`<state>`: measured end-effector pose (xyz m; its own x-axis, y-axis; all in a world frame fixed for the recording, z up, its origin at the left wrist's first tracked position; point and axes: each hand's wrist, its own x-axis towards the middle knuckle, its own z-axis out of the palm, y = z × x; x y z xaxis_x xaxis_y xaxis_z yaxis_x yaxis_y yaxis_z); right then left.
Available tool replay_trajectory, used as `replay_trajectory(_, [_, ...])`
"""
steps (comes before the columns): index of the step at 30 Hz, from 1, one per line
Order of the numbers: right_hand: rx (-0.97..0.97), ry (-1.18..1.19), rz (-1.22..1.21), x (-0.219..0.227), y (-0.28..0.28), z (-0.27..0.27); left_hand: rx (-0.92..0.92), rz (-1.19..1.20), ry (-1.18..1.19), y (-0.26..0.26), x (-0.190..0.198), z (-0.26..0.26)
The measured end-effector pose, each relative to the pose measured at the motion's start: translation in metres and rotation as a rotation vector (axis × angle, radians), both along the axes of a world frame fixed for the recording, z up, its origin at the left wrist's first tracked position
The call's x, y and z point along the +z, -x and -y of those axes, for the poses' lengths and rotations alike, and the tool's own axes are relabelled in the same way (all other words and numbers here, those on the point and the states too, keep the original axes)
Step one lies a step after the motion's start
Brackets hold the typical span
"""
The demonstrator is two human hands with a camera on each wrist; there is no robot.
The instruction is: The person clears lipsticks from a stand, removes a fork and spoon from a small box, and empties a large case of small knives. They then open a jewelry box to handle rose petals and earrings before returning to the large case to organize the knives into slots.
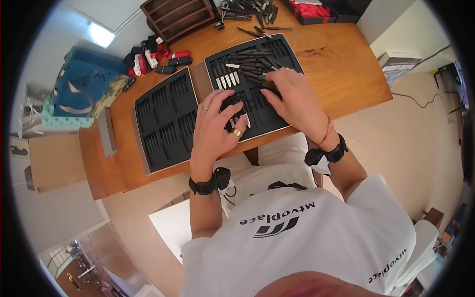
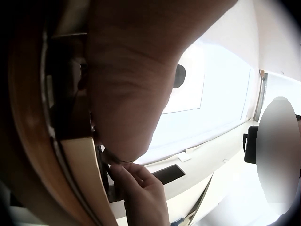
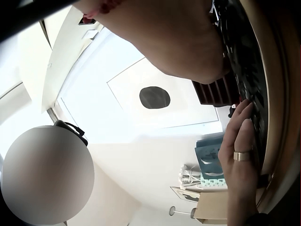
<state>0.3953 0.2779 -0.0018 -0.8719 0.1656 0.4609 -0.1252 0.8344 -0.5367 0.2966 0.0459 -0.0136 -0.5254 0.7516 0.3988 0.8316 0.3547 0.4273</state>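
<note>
An opened case lies flat on the wooden table, its left half [image 1: 166, 121] and right half [image 1: 292, 54] lined with black slotted inserts. Several dark-handled knives [image 1: 255, 64] are heaped loose on the right half. Beside the heap, a row of short shiny blades [image 1: 227, 80] sits in the slots. My right hand [image 1: 297, 96] is at the heap's near edge, thumb and fingers pinching a dark handle, partly hidden. My left hand [image 1: 215, 121] rests on the right half with fingers spread, its thumb beside another shiny blade [image 1: 248, 120]; the slots under its palm are hidden.
Behind the case stand a brown compartment box [image 1: 175, 20] and a pile of dark cutlery [image 1: 252, 10]. Red, white and black small packs [image 1: 148, 57] lie at the back left, near a blue box [image 1: 89, 81]. A grey bar [image 1: 106, 131] lies by the left edge.
</note>
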Motion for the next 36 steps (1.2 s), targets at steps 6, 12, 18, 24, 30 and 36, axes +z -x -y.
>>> replay_trajectory(6, [-0.029, -0.404, 0.06, -0.012, 0.019, 0.005, 0.037, -0.014, 0.04, -0.003, 0.005, -0.005])
replay_trajectory(12, [0.1, 0.034, 0.044, 0.012, 0.005, 0.015, 0.041, 0.069, 0.0, 0.0, 0.004, 0.0])
replay_trajectory(18, [0.057, 0.355, -0.07, -0.006, 0.0, 0.038, 0.068, 0.175, -0.103, 0.004, 0.0, 0.0])
replay_trajectory(24, [0.07, -0.035, -0.112, -0.012, 0.003, 0.047, 0.059, 0.16, -0.092, 0.004, 0.004, -0.001])
replay_trajectory(30, [0.068, -0.121, -0.137, -0.021, -0.001, 0.05, 0.062, 0.147, -0.016, 0.002, 0.009, -0.001])
replay_trajectory(36, [0.181, -0.159, -0.065, -0.015, -0.005, 0.049, 0.02, 0.063, 0.046, 0.002, 0.006, 0.0])
